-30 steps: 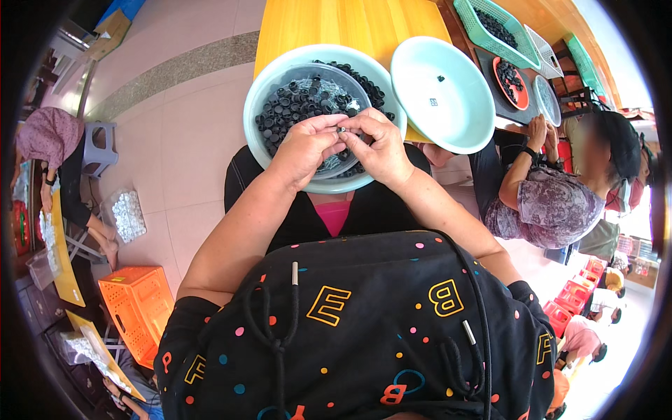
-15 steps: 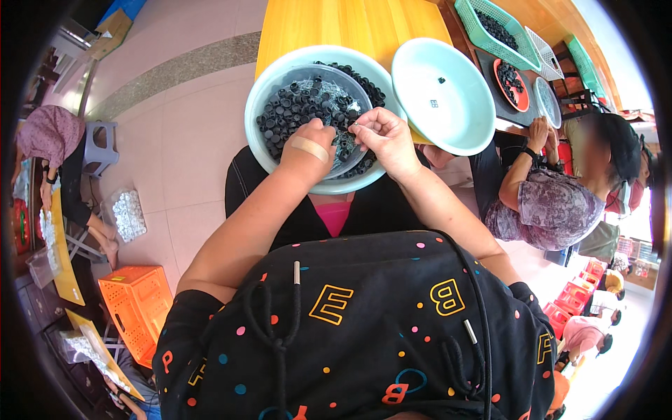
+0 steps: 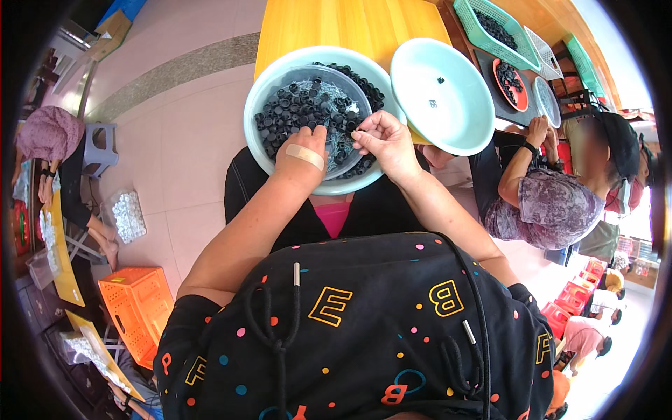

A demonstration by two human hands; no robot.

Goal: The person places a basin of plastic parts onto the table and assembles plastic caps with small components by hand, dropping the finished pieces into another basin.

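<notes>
A pale green basin [image 3: 260, 98] rests at the edge of an orange table [image 3: 336, 24], with a clear bowl [image 3: 341, 157] inside it full of small black caps [image 3: 294, 108]. My left hand [image 3: 302, 148], with a plaster on its back, reaches down into the caps with its fingers curled among them. My right hand [image 3: 381, 140] hovers just beside it over the bowl's right rim, fingertips pinched on a small black cap.
A second, nearly bare pale green basin [image 3: 444, 94] stands to the right. Green baskets [image 3: 490, 28] and a red dish with caps lie farther right, where another person [image 3: 546, 196] sits. An orange crate [image 3: 136, 311] stands on the floor at left.
My two hands were joined above the bowl; they have since parted, the left dropping into the caps and the right moving slightly right.
</notes>
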